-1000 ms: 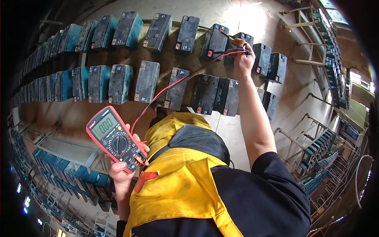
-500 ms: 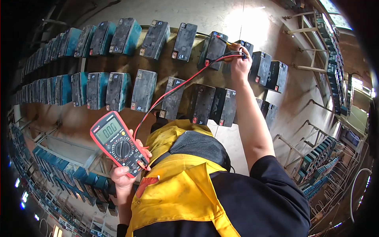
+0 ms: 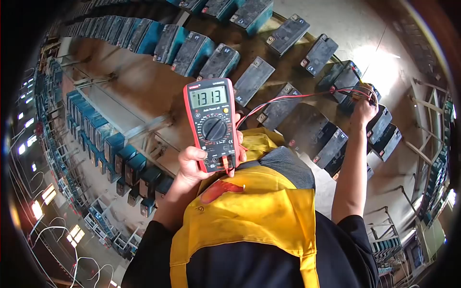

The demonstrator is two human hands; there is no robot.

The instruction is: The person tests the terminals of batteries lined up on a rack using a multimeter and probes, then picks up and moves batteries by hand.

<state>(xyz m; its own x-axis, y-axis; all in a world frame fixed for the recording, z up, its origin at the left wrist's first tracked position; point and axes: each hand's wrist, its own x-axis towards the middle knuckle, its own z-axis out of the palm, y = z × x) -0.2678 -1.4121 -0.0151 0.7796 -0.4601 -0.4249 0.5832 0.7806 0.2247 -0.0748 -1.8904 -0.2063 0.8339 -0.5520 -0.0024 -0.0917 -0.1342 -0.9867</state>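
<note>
My left hand (image 3: pixel 191 163) is wrapped around a red and grey multimeter (image 3: pixel 214 126), its face turned toward me. The display shows the digits 13 13. A red and a black test lead (image 3: pixel 295 96) run from its lower sockets across to my right hand (image 3: pixel 366 109). That hand is closed on the test probes. One probe (image 3: pixel 356 74) points at the upper end of a dark battery (image 3: pixel 344 81), near a terminal. A second probe tip seems to be by the red terminal at the lower end; its contact is too small to tell.
Two rows of batteries (image 3: pixel 254 79) with handwritten numbers run across the rack in front of me. More batteries stand on racks at the left (image 3: pixel 103 132) and right (image 3: pixel 389 247). My yellow apron (image 3: pixel 254 204) is just below the multimeter.
The view has turned, and the multimeter now stands more upright and nearer the middle. Its reading has gone from zeros to 13 13. My right hand stays at the battery with the probes.
</note>
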